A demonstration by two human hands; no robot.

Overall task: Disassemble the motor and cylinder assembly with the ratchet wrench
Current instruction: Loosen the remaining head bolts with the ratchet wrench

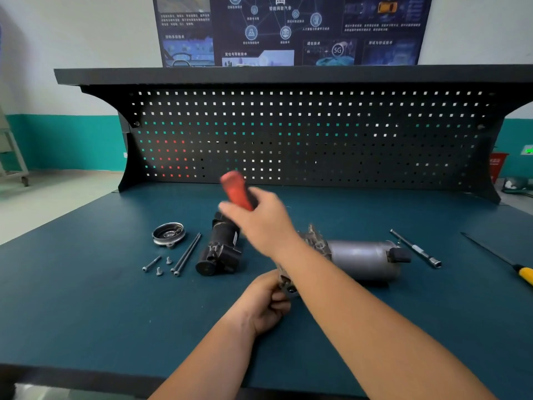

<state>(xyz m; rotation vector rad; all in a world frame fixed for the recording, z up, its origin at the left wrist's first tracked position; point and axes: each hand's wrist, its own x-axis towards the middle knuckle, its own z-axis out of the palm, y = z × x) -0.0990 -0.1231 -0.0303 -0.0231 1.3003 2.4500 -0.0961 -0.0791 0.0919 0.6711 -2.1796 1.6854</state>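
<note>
A grey metal cylinder with its cast housing [363, 262] lies on its side on the blue-green bench top [86, 298]. My left hand [266, 301] grips the near end of that housing. My right hand [259, 223] is raised above the bench and grips the red handle of the ratchet wrench [235, 187], blurred by motion; the wrench head is hidden behind the hand. A black motor unit [220, 249] lies apart, left of the cylinder.
A round metal cap [168, 233], two long bolts [187, 254] and several short screws [158, 265] lie left of the motor. An extension bar [415, 249] lies right of the cylinder. A yellow-handled screwdriver [519, 271] lies at the right edge. A pegboard [302, 134] backs the bench.
</note>
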